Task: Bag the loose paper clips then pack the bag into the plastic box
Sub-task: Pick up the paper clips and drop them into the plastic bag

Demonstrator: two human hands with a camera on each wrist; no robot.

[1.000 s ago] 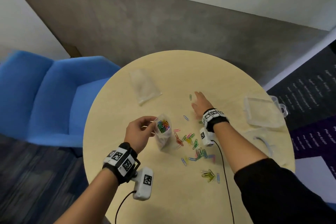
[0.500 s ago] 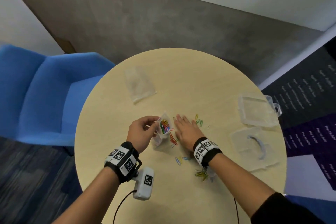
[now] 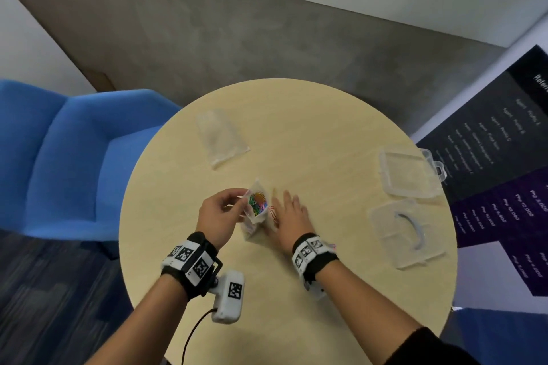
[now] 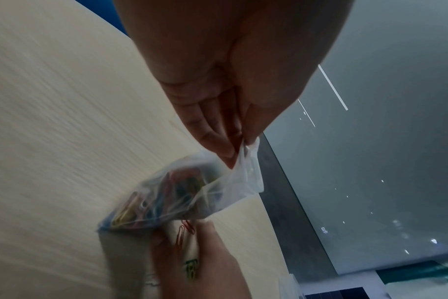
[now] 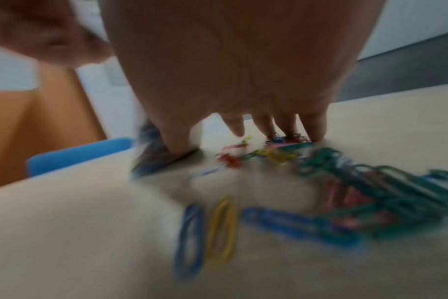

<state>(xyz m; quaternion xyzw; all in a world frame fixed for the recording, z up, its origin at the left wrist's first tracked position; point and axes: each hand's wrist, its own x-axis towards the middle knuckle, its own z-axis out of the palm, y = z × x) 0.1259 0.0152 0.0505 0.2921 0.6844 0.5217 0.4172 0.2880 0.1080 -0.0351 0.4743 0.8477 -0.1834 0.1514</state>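
— Round pale-wood table [image 3: 311,127], blue chair [image 3: 74,157] off to one side. What is the step?

— Gathering. The left hand [image 3: 218,216] pinches the rim of the clear bag [image 3: 256,210] between thumb and fingertips, holding its mouth up; the bag's bottom rests on the table and coloured clips already fill part of it. The right hand [image 3: 292,215] lies just beside the bag, fingers straight and spread, tips pressing down on the loose paper clips [image 5: 320,182] beneath the palm.

— So how should it go?

— I'd rake them into one tight heap with the flat fingers, drawing toward the bag rather than away, then lift a pinchful at a time. Several clips look hooked together, so a clump may come up whole.

— And the risk?

— The bag is limp. If the left pinch slackens, the mouth may fold shut or tip the contents out. Keep it upright and wide.

— Where does it go afterwards?

— The plastic box [image 3: 410,175] sits open near the table's far right edge, its lid [image 3: 406,234] just nearer, well apart from both hands.
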